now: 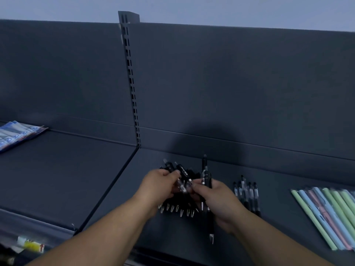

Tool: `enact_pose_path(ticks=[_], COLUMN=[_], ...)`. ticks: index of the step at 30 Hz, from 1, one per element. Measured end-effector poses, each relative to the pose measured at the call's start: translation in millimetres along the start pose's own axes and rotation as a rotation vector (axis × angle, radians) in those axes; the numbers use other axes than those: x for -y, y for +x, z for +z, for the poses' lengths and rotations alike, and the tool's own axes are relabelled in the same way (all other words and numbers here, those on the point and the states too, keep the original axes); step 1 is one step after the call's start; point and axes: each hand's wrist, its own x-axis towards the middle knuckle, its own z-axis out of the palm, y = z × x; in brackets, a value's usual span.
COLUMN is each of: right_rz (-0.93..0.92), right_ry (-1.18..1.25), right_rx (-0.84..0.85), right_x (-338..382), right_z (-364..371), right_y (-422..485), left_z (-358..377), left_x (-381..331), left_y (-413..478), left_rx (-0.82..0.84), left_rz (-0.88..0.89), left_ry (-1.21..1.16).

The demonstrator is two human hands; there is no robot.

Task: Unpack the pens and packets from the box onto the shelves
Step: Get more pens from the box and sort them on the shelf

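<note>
Fingers [173, 174] of left hand [156, 184] pinch black pens [181, 170] at pile on shelf [278, 179]; right hand [221, 200] grips several more, apparently sorting them to lay beside row [247, 194] at right. Box unseen.

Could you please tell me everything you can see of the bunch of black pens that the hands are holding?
The bunch of black plastic click pens is a loose fan with silvery metal tips pointing towards the person and clicker ends pointing away. One barrel shows white print. The left hand grips it from the left; the right hand pinches it and also holds a few pens apart, more upright. It hangs low over the dark grey shelf; contact with it cannot be told.
</note>
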Motion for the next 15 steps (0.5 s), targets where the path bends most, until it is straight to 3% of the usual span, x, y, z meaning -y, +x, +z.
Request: enact_pose_path(ticks=[3,8,15], right_rz=[0.038,0.077,0.068], right_ry=[0.03,-0.03,-0.045], right_rx=[-0.111,-0.178,-0.178], right_x=[-4,-12,-9], right_z=[-5,-7,6], right_y=[10,18,20], left_z=[-27,-64,-45], left_x=[-1,22,37], left_y=[14,35,46], left_rx=[-0.072,-0.118,-0.081], left_rz=[-0.008,0.016,0.117], left_ry=[0.036,0.705,0.73])
